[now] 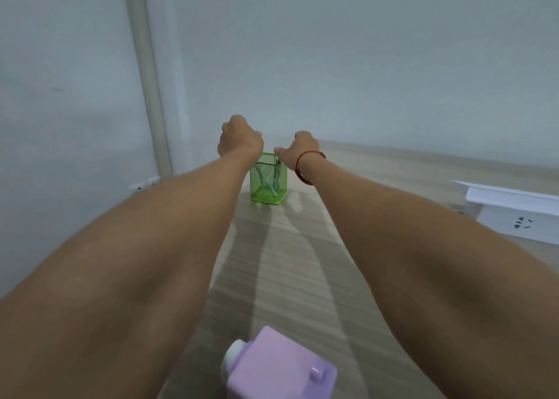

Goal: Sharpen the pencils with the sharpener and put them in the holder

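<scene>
Light wood-grain table set against a pale grey wall. A white vertical pipe runs down the wall at left, with a white wall socket near its foot. A white socket box lies on the table at the right edge.

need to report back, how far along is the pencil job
Done: two or so pale pencils stand in the green mesh holder. In hand: left hand and right hand reach over its rim, contents hidden. Left: no loose pencils show near the lilac plastic sharpener.
</scene>
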